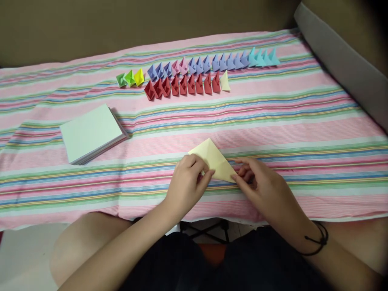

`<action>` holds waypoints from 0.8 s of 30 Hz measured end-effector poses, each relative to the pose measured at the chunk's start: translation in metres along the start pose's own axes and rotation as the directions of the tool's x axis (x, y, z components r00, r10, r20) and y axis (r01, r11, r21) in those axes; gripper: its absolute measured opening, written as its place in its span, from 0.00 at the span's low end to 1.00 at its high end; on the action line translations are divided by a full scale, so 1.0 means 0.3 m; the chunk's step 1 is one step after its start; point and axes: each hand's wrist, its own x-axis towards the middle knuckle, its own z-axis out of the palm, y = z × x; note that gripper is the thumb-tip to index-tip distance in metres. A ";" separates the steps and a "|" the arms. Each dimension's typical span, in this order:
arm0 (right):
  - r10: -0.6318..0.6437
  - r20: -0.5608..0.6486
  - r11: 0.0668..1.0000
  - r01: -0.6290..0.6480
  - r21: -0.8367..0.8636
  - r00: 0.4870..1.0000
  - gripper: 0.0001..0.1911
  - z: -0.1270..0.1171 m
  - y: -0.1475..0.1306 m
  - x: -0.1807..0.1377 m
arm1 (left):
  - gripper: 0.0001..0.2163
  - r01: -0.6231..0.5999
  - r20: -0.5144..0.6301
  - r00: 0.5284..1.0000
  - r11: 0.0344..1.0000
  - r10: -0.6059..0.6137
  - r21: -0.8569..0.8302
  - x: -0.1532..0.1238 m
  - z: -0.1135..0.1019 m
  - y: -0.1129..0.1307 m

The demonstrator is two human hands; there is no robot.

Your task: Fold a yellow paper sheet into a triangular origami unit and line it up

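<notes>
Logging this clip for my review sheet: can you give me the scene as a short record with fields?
surface: pink striped cloth
left hand: pinches pale yellow paper at its lower left edge
right hand: pinches its right corner
paper: folded, pointed, lying on cloth
left of it: stack of paper sheets
far side: two rows of folded paper pieces, red row nearer

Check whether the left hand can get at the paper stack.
Probably yes: only bare cloth lies between the left hand and the stack, though the hand pinches the yellow paper.
</notes>
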 end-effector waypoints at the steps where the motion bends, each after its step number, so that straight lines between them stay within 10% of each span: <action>1: -0.039 -0.020 0.999 0.039 -0.018 0.999 0.13 0.005 0.002 -0.002 | 0.08 0.000 -0.005 1.000 1.000 0.000 0.023 -0.002 0.004 0.000; 11: -0.562 0.040 0.778 0.545 -0.313 0.826 0.11 0.003 -0.015 -0.010 | 0.14 -0.415 0.108 0.910 0.890 0.401 0.191 -0.020 0.027 -0.017; 24: -0.453 0.150 0.775 0.471 -0.421 0.879 0.13 -0.088 0.031 -0.100 | 0.28 -0.260 0.244 0.933 0.965 0.263 -0.043 0.012 -0.023 -0.012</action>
